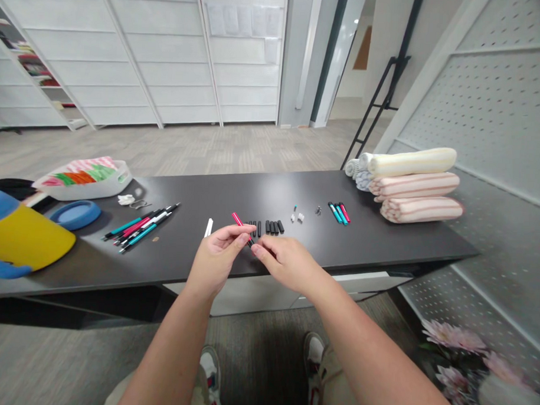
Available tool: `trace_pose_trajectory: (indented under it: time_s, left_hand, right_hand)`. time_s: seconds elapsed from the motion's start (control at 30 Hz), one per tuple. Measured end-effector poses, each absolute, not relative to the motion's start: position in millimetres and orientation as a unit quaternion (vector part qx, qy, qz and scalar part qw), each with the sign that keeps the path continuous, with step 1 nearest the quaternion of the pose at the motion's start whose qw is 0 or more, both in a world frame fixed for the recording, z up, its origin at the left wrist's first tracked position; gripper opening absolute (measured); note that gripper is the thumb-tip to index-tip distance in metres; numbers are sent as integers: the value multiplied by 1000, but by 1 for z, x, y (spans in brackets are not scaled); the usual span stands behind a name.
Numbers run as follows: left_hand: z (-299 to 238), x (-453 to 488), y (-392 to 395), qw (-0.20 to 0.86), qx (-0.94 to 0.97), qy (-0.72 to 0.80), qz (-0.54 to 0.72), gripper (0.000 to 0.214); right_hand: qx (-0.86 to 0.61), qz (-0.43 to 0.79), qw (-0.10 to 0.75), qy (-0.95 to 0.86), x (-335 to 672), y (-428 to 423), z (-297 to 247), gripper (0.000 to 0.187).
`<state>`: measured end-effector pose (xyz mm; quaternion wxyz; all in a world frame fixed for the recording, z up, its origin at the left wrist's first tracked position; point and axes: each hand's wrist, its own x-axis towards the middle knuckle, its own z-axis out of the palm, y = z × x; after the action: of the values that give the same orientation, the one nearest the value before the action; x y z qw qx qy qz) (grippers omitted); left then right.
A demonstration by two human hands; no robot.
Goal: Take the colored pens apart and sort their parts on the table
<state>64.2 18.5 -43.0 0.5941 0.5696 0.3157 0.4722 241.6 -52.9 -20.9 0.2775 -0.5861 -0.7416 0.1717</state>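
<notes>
Both my hands meet over the front of the dark table around a slim pen with a pink barrel (237, 218) and a black lower end. My left hand (221, 249) pinches the barrel between thumb and fingers. With closed fingers, my right hand (286, 257) grips the black end; its tip is partly hidden. Just beyond lie several short black tubes (274, 227) in a row, partly behind my fingers. White strips (208, 227) lie left of my left hand. To the right are small white pieces (300, 217), small metal bits (318, 210) and teal and pink pen barrels (339, 213).
Assembled-looking pens (140, 226) lie in a pile on the left, near a blue round lid (76, 213), a yellow-and-blue container (25, 235) and a white basket (84, 187). Rolled towels (416, 187) are stacked at the table's right end. A perforated panel (499, 104) stands to the right.
</notes>
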Motion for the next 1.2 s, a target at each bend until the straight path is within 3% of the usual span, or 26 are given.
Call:
trace_pose_trajectory:
  time_s: [0.13,0.33,0.77,1.2]
  left_hand:
    - [-43,66,18,590,561,303,495,35]
    - [-36,67,16,637,485,283,528,80]
    - [-34,69,21,668,414,312,534,38]
    - [-38,72,21,630,433,323,557,35]
  right_hand:
    - [-587,172,297,-733,232,-46,-27,34]
    - [-566,213,320,-730,235,-47,-27,33]
    - [-535,249,394,-705,246,-47,-28,39]
    - [-578,270,455,-621,239,-43,-34,19]
